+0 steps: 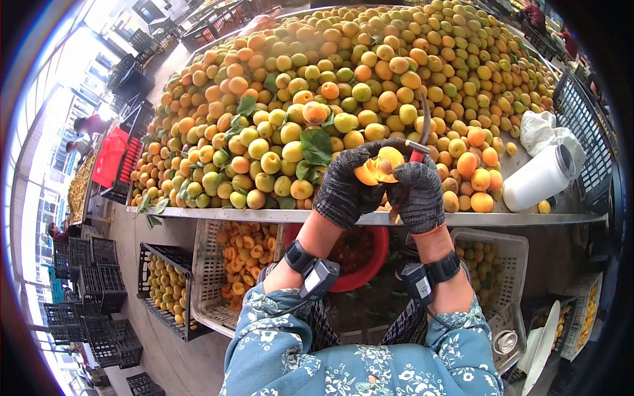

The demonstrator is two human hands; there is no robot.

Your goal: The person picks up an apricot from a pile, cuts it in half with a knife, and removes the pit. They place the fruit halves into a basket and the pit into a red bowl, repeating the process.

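Observation:
My left hand [342, 188], in a dark grey knitted glove, has its fingers closed around a split apricot [386, 165] whose orange flesh and brown stone show. In my right hand [421, 195], gloved the same way, is a curved knife [426, 122] with a red handle, its thin blade pointing up and away from me. The right thumb and fingertips press close to the cut fruit, so both hands meet over the front edge of the metal table [277, 214]. Just beyond them rises a large heap of whole apricots [271, 162] with some green leaves.
Below the table sit a white crate [203, 264] of halved apricots, a red basin [381, 259] and another white crate [512, 254] of whole fruit. A black crate [146, 290] stands left. A white plastic jar [538, 177] lies at the table's right. Stacked black crates [99, 287] line the floor.

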